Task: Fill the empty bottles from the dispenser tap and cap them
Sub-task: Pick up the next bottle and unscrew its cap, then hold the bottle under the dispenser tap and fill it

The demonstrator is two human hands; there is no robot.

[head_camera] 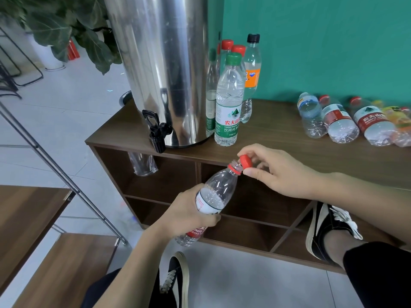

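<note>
Gripped around its labelled middle by the left hand [191, 210], a clear plastic bottle [213, 192] tilts up and to the right in front of the cabinet, its open neck pointing toward the right hand [273, 172]. That right hand pinches a red cap [245, 161] between thumb and fingers, holding it just beside the bottle's mouth, touching or nearly touching the rim; the cap is not seated on the threads.

Behind the hands stands a low brown wooden cabinet [289, 138] with open cubbyholes below its top. On the left end of the top sits a tall shiny metal dispenser [160, 70], its black tap [156, 132] hanging over the front edge. Just to the right of the dispenser a cluster of upright bottles stands together: one with a green cap [229, 101] in front, red-capped ones behind, and an orange-labelled bottle [251, 78] with a black cap at the back. Well apart, at the right end of the top, several bottles lie on their sides [340, 121] against the teal wall [322, 41].

Pale floor tiles [62, 103] stretch to the left, where a leafy plant [66, 27] stands in a white pot. Wooden surfaces with a slanting metal rail [55, 167] fill the lower left. Two dark shoes with white laces show, one on the floor [175, 278], one propped by the cabinet's lower right [329, 225].
</note>
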